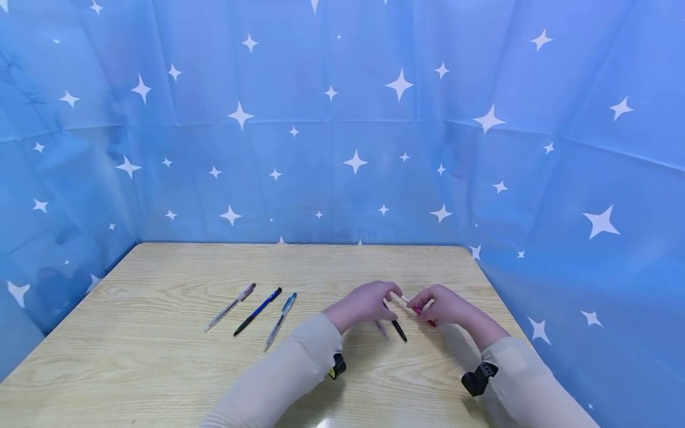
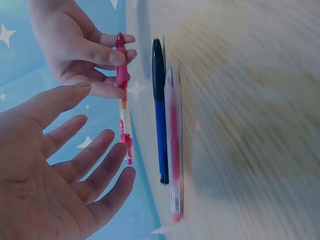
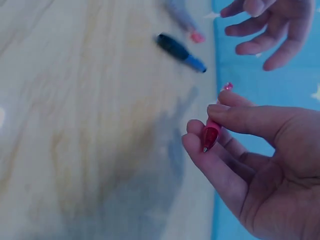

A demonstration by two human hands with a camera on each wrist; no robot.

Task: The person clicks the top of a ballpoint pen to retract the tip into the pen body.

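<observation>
Between thumb and fingertips, my right hand [image 1: 445, 306] pinches a red-and-white ballpoint pen [image 2: 121, 72], held up with its red tip [image 3: 210, 137] toward the right wrist camera. My left hand [image 1: 368, 304] is just across from it, fingers spread and palm bare in the left wrist view; its fingertips come close to the pen's far end. On the table below the left hand lie a blue pen with a black cap [image 2: 159, 120] and, side by side with it, a clear pen with a pink core [image 2: 174, 130].
Further left on the wooden table [image 1: 160, 356], three pens lie slanted in a row: a clear one with a purplish end [image 1: 231, 308], a blue one with a black end [image 1: 258, 312] and a clear one with a light blue end [image 1: 280, 321]. Star-patterned blue curtains [image 1: 299, 184] surround the table.
</observation>
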